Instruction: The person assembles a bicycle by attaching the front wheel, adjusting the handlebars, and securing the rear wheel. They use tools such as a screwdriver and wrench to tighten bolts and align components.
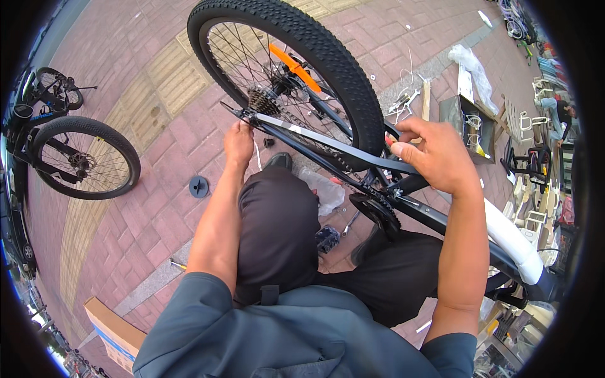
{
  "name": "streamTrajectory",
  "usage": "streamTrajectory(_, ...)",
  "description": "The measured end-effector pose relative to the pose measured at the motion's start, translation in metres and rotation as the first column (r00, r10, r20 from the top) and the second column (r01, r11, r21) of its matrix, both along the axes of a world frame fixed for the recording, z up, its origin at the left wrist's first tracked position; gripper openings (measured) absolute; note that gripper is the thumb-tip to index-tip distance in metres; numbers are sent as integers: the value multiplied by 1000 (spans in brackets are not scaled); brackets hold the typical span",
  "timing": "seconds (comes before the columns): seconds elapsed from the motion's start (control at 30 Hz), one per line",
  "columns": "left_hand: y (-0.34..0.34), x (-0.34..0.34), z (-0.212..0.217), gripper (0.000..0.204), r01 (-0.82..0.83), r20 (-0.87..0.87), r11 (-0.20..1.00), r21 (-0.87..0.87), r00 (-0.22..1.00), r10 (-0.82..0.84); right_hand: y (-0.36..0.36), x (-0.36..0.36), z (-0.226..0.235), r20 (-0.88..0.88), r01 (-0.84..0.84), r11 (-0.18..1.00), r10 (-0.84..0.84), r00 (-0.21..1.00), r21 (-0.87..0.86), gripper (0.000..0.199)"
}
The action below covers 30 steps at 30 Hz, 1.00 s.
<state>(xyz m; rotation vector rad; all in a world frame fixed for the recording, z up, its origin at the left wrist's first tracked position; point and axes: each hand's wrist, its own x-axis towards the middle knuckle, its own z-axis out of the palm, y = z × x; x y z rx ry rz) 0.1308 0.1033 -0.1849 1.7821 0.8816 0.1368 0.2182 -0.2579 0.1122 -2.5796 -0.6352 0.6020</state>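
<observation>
A black bicycle frame (353,151) lies tilted across the person's lap, its rear wheel (283,69) raised over the red brick pavement (157,189), with an orange reflector (293,66) in the spokes and the sprocket cluster (263,101) at the hub. The left hand (238,142) is at the rear dropout just below the sprockets, fingers curled closed around the frame end there; what exactly they pinch is hidden by the hand itself. The right hand (435,154) sits where the stays meet the seat tube, fingers bent and closed over a small red-tipped thing pressed against the frame, too covered to identify. The chainring (378,211) hangs just below that hand, and a white wrapped tube (513,236) runs off toward the lower right. Between the knees, on the pavement, lie a clear plastic bag (324,189), a wrench (350,222) and a small dark part (328,238). A round black disc (199,186) rests to the left, well apart. Another bicycle wheel (85,157) stands at the far left, a cardboard box (113,331) at the lower left, and an open box of parts (469,123) beyond the right hand.
</observation>
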Motion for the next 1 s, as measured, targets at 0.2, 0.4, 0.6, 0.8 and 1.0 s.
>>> streamTrajectory(0.2, 14, 3, 0, 46, 116, -93, 983, 140, 990, -104, 1, 0, -5, 52, -47, 999, 47, 998, 2, 43)
streamTrajectory(0.4, 4, 7, 5, 45, 5, -69, 1000, -11, 998, -6, 5, -2, -2, 100, -51, 997, 55, 993, -49, 46)
streamTrajectory(0.6, -9, 6, 9, 40, -78, -14, 992, -100, 997, 77, 9, -4, 1, 85, -17, 998, 22, 996, -54, 40)
streamTrajectory(0.8, -14, 6, 6, 40, -104, 24, 988, -115, 994, 108, 9, -3, 1, 92, -30, 997, 37, 995, -70, 41)
streamTrajectory(1.0, -16, 6, 3, 41, -119, 30, 985, -122, 992, 123, 10, -3, 2, 92, -37, 997, 44, 995, -74, 43)
